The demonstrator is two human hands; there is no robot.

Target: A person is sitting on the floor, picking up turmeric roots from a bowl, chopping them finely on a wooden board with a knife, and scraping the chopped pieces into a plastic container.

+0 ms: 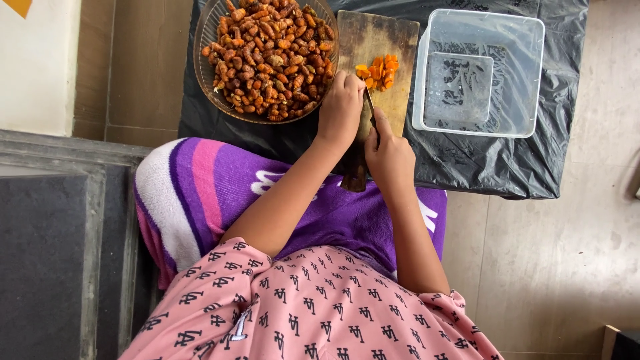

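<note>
Gripping one knife (369, 110), right hand (389, 157) cuts; left hand (340, 110) pins one root; one board (373, 40), one tub (527, 80).

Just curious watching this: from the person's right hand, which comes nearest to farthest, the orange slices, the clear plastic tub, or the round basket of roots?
From the right hand:
1. Orange slices, on the board just ahead.
2. Clear plastic tub, on the right.
3. Round basket of roots, beyond the left hand.
</note>
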